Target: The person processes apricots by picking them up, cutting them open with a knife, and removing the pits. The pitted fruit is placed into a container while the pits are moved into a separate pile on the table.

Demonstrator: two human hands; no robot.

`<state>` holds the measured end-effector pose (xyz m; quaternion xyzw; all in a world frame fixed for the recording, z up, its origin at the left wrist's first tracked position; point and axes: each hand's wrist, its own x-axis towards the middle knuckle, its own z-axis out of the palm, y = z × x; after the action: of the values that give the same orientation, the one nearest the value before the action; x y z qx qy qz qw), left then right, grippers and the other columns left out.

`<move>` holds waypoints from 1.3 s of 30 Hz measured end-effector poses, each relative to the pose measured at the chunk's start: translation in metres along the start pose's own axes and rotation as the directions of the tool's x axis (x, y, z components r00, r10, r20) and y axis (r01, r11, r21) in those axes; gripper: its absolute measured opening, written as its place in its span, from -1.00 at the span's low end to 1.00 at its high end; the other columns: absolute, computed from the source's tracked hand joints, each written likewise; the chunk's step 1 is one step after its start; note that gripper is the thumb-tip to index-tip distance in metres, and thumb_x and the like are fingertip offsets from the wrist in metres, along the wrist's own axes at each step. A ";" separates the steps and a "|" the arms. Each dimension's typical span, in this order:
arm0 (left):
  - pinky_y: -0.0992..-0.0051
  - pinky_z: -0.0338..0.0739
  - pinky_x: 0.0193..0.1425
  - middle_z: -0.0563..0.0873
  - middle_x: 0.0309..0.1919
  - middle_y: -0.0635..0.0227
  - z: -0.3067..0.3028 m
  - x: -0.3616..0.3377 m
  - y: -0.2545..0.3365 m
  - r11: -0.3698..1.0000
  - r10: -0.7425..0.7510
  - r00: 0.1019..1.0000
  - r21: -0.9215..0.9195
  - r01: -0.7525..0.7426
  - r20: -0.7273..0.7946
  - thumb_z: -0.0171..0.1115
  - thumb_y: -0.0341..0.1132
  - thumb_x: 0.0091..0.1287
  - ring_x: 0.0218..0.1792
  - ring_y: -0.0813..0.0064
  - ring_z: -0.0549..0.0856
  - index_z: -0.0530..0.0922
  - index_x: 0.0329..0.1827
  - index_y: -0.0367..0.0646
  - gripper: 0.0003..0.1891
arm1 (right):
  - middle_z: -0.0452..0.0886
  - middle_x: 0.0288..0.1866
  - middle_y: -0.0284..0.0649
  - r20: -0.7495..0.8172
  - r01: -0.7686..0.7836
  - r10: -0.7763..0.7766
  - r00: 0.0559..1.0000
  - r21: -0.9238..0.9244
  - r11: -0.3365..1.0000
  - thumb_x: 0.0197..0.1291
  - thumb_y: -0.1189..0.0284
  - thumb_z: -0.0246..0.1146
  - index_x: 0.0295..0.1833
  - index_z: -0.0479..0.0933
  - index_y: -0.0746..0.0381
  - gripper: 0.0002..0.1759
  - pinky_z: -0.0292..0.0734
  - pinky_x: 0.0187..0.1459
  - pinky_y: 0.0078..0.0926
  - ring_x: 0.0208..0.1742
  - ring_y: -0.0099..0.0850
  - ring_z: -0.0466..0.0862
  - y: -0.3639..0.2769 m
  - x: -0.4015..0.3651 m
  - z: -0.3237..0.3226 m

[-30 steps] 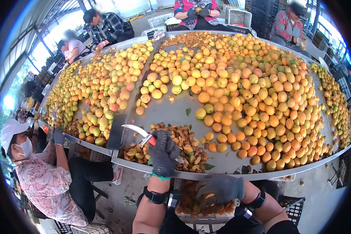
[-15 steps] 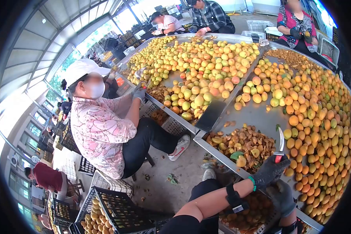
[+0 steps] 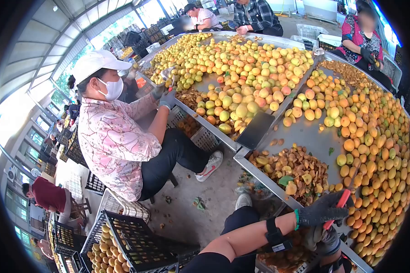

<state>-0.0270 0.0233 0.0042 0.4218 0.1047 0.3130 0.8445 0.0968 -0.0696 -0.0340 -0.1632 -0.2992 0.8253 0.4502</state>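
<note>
Knife (image 3: 343, 199), rt of cut-fruit heap (image 3: 294, 168), is gripped by closed L hand (image 3: 321, 210); R hand (image 3: 325, 242) hold can't be told. Cutting edge best angled clear of R hand.

More of the red knife handle (image 3: 343, 199) now shows.

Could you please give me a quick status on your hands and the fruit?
Left hand closed round red-handled knife. Right hand close by, its hold unclear. Whole fruit spread across table; cut pieces heaped near left hand. No obstruction apparent.
</note>
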 end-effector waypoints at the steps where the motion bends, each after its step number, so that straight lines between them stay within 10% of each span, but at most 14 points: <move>1: 0.49 0.57 -0.25 0.57 -0.32 0.41 0.002 -0.001 0.002 0.999 -0.033 0.999 -0.010 0.034 0.034 0.25 -0.23 0.39 -0.38 0.61 0.61 0.43 0.08 -0.15 -0.69 | 0.59 -0.48 -0.16 -0.002 -0.004 0.004 1.000 -0.003 1.000 0.16 0.09 0.38 -0.24 0.54 0.30 -0.56 0.46 -0.52 -0.44 -0.59 -0.31 0.56 -0.001 0.002 0.004; 9: 0.54 0.47 -0.57 0.49 -0.57 0.52 -0.014 -0.004 0.019 0.976 -0.104 0.974 -0.208 0.061 -0.203 0.27 -0.21 0.38 -0.65 0.64 0.52 0.44 0.08 -0.05 -0.70 | 0.65 -0.30 -0.09 -0.301 -0.396 0.271 0.914 -0.526 0.753 0.27 0.17 0.28 -0.14 0.59 0.33 -0.62 0.58 -0.28 -0.30 -0.26 -0.13 0.70 -0.039 0.008 0.039; 11: 0.58 0.40 -0.60 0.46 -0.59 0.56 -0.024 -0.002 0.020 0.996 -0.040 0.960 -0.089 0.016 -0.276 0.28 -0.19 0.38 -0.67 0.67 0.47 0.45 0.05 0.00 -0.72 | 0.66 -0.21 -0.08 -0.225 -0.196 0.125 0.966 -0.958 -0.209 0.22 0.12 0.28 -0.07 0.60 0.24 -0.61 0.59 -0.19 -0.28 -0.18 -0.12 0.69 -0.053 0.009 0.058; 14: 0.61 0.34 -0.59 0.47 -0.56 0.56 -0.028 -0.006 0.016 0.990 -0.043 0.950 -0.142 -0.001 -0.310 0.26 -0.23 0.39 -0.61 0.68 0.47 0.47 -0.08 0.01 -0.83 | 0.63 -0.21 -0.12 -0.212 -0.123 0.145 0.966 -0.877 -0.465 0.18 0.03 0.24 -0.17 0.59 0.15 -0.61 0.57 -0.21 -0.24 -0.21 -0.13 0.66 -0.061 0.019 0.115; 16: 0.65 0.31 -0.58 0.46 -0.56 0.63 -0.031 -0.005 0.005 0.994 -0.075 0.921 -0.107 0.036 -0.382 0.29 -0.23 0.36 -0.60 0.76 0.44 0.50 -0.11 0.05 -0.85 | 0.65 -0.19 -0.19 0.076 0.284 0.434 0.897 -0.853 -0.437 0.22 0.06 0.20 -0.14 0.58 0.13 -0.64 0.58 -0.23 -0.28 -0.23 -0.17 0.67 -0.061 0.030 0.130; 18: 0.65 0.25 -0.65 0.43 -0.62 0.62 -0.025 -0.003 0.005 0.985 -0.145 0.891 -0.146 0.089 -0.430 0.30 -0.25 0.35 -0.67 0.74 0.41 0.50 -0.15 0.07 -0.87 | 0.63 -0.39 -0.19 -0.108 0.095 0.382 0.918 -0.875 -0.475 0.21 0.17 0.19 -0.26 0.58 0.19 -0.71 0.57 -0.35 -0.27 -0.32 -0.18 0.67 -0.056 0.035 0.167; 19: 0.65 0.24 -0.69 0.40 -0.65 0.62 -0.025 -0.005 0.005 0.984 -0.177 0.877 -0.111 0.142 -0.446 0.28 -0.29 0.36 -0.71 0.71 0.39 0.50 -0.17 0.06 -0.89 | 0.62 -0.43 -0.18 0.121 0.187 0.197 0.973 -0.914 -0.360 0.17 0.27 0.18 -0.28 0.58 0.21 -0.78 0.57 -0.38 -0.26 -0.37 -0.17 0.67 -0.041 0.026 0.167; 20: 0.64 0.24 -0.70 0.40 -0.65 0.61 -0.021 -0.009 0.005 0.987 -0.160 0.893 -0.084 0.137 -0.421 0.27 -0.32 0.37 -0.71 0.70 0.39 0.49 -0.17 0.05 -0.90 | 0.62 -0.43 -0.19 0.024 0.053 0.137 0.990 -0.975 -0.214 0.13 0.36 0.16 -0.29 0.58 0.22 -0.83 0.57 -0.37 -0.25 -0.38 -0.18 0.67 -0.010 0.024 0.166; 23: 0.61 0.25 -0.73 0.37 -0.66 0.57 -0.022 -0.011 -0.001 0.993 -0.115 0.907 -0.019 0.117 -0.406 0.24 -0.37 0.37 -0.72 0.68 0.37 0.49 -0.17 0.01 -0.91 | 0.62 -0.43 -0.19 -0.139 -0.110 0.082 0.987 -0.950 -0.291 0.12 0.36 0.16 -0.30 0.58 0.22 -0.83 0.57 -0.36 -0.25 -0.38 -0.18 0.67 -0.021 -0.016 0.162; 39: 0.58 0.30 -0.67 0.42 -0.64 0.51 -0.021 -0.024 0.004 0.979 -0.130 0.906 0.093 0.182 -0.403 0.24 -0.33 0.38 -0.72 0.63 0.42 0.49 -0.11 -0.11 -0.87 | 0.62 -0.44 -0.20 -0.319 -0.065 0.348 0.882 -0.813 -0.579 0.07 0.35 0.17 -0.38 0.59 0.22 -0.82 0.56 -0.32 -0.25 -0.37 -0.19 0.66 -0.052 -0.019 0.220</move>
<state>-0.0570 0.0237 -0.0073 0.3935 0.3261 0.3155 0.7996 0.0217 -0.1403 0.1679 -0.4606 -0.8434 0.2321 -0.1506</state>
